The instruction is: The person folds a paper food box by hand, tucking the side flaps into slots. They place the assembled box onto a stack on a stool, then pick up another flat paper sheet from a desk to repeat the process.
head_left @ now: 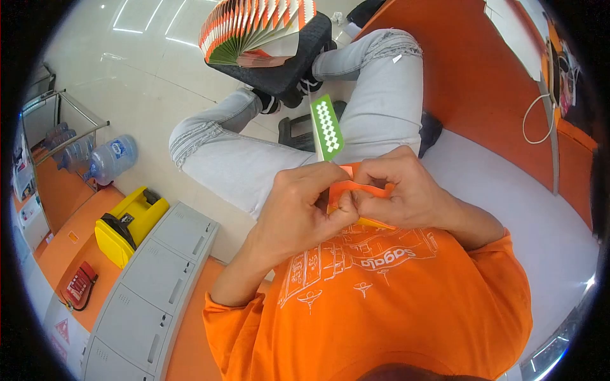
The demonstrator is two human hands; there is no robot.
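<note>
Both hands meet in front of the orange shirt, holding a folded orange paper piece (pixel 343 188) between them. The fingers of my left hand (pixel 308 200) are bent and pinch its left side. My right hand (pixel 403 190) pinches its right side, thumb and fingertips pressed on the paper. From the top of the paper, beside my left fingers, a green panel with a white diamond pattern (pixel 327 127) sticks up. Some of the paper is hidden behind the fingers.
Ahead, a fan of many orange, white and green folded papers (pixel 254 32) lies on a black stool (pixel 286 66). To the left are grey lockers (pixel 146 286), a yellow bin (pixel 127 228), a water bottle (pixel 113 159) and a red bag (pixel 79 286). An orange panel (pixel 464 82) stands at right.
</note>
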